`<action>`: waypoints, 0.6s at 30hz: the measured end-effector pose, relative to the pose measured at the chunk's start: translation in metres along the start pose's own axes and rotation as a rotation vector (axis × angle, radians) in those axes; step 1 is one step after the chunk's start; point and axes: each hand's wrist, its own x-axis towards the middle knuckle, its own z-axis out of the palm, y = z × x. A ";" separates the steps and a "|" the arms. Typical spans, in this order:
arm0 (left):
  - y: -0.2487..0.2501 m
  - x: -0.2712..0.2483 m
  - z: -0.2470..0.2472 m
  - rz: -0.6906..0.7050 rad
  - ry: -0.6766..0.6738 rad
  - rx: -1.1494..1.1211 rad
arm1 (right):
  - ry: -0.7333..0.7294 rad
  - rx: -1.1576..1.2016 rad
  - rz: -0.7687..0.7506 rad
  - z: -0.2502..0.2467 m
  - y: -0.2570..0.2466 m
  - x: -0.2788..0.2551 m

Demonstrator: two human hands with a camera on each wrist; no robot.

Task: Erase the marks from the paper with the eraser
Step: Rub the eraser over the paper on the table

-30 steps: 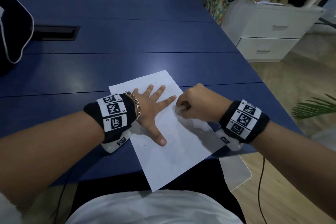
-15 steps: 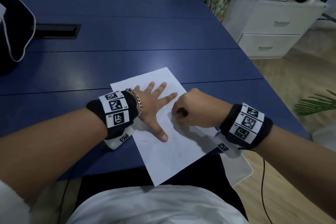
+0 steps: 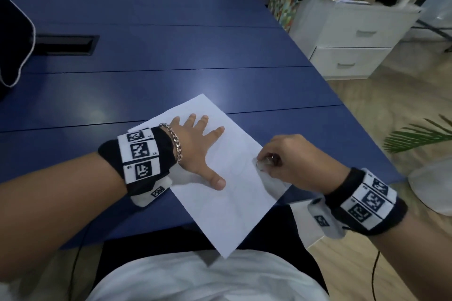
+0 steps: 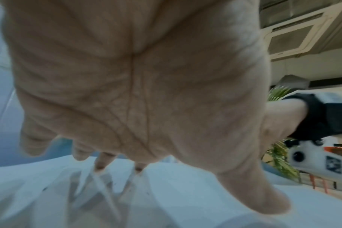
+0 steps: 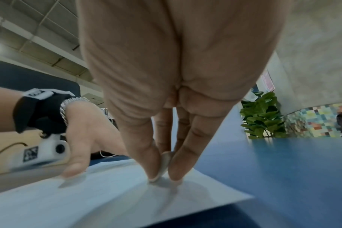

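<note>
A white sheet of paper (image 3: 232, 205) lies slanted on the blue table, its near corner hanging over the front edge. My left hand (image 3: 195, 149) lies flat on its left half with fingers spread, pressing it down. My right hand (image 3: 266, 161) pinches a small whitish eraser (image 3: 260, 164) against the sheet near its right edge. In the right wrist view the eraser (image 5: 163, 165) sits between thumb and fingers (image 5: 184, 162), its lower end on the paper (image 5: 107, 197). In the left wrist view my palm (image 4: 137, 92) hovers over the paper (image 4: 166, 192). Marks on the sheet are too faint to make out.
The blue table (image 3: 159, 56) stretches away, with a black cable slot (image 3: 66, 45) at the far left and a dark bag (image 3: 12, 39) at the left edge. A white drawer cabinet (image 3: 354, 39) stands to the right. Green plant leaves (image 3: 420, 137) reach in beside the table's right edge.
My right hand has slid with the eraser from the middle of the sheet, beside the left fingers, out to the right edge. The left hand stays flat on the paper.
</note>
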 end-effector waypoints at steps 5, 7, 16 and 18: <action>0.005 -0.003 0.002 0.078 0.077 -0.048 | -0.038 -0.020 0.005 -0.007 0.001 0.005; 0.008 0.001 0.003 0.094 0.049 -0.094 | -0.061 -0.022 -0.014 -0.013 -0.006 0.013; 0.011 0.010 0.011 0.062 0.021 -0.113 | -0.031 -0.024 -0.022 -0.012 -0.029 0.055; 0.012 0.010 0.011 0.053 0.009 -0.121 | -0.102 -0.022 -0.079 -0.008 -0.036 0.049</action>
